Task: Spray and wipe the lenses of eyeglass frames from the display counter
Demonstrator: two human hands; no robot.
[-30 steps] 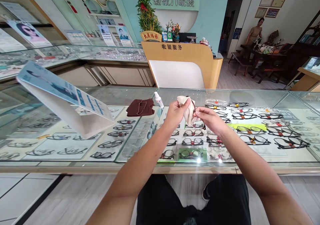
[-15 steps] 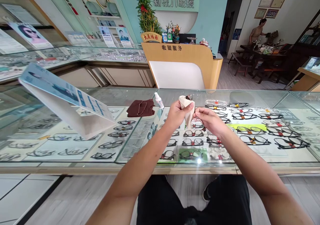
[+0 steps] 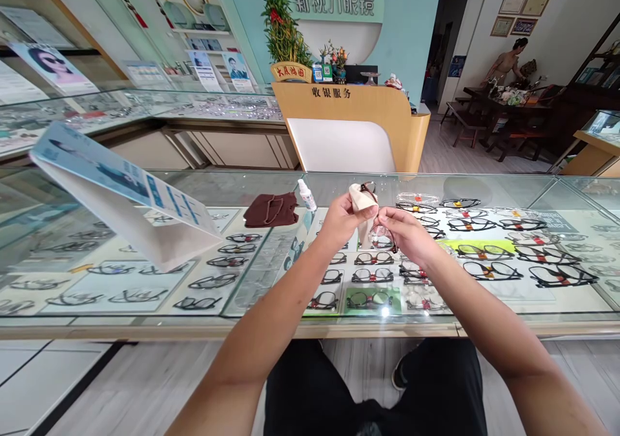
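Note:
Above the glass counter, my left hand [image 3: 343, 219] is closed on a cream cleaning cloth [image 3: 364, 229], pinching it round part of a pair of glasses. My right hand [image 3: 404, 230] grips the dark-rimmed glasses [image 3: 369, 188] between thumb and fingers. One rim shows above the cloth, and another part hangs below my right fingers. How much of the frame lies inside the cloth is hidden. Left of my hands, a white spray bottle [image 3: 307, 196] stands on the glass beside a folded brown cloth [image 3: 271, 210].
Under the glass countertop [image 3: 271, 274] lie rows of eyeglass frames [image 3: 484, 252]. A tilted blue-and-white display card [image 3: 121, 190] stands at the left. A wooden cashier desk [image 3: 349, 110] is beyond the counter. Another person [image 3: 506, 64] leans over a dark table at the back right.
My left thumb has moved slightly down along the cloth, nearer my right fingers, and more of the upper rim shows. The person at the back has leaned forward.

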